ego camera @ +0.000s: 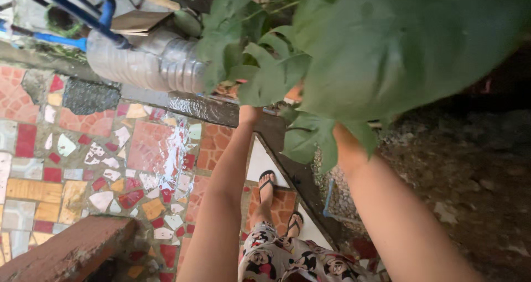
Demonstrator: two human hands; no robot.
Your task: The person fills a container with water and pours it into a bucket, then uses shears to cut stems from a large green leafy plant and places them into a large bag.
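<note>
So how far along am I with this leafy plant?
Done: only a wet streak on the mosaic floor shows; nothing else looks finished. In hand: the left arm and right arm reach into the leafy plant, whose leaves hide both hands. Left: the plant is close under the camera, and no resting place for it shows.
</note>
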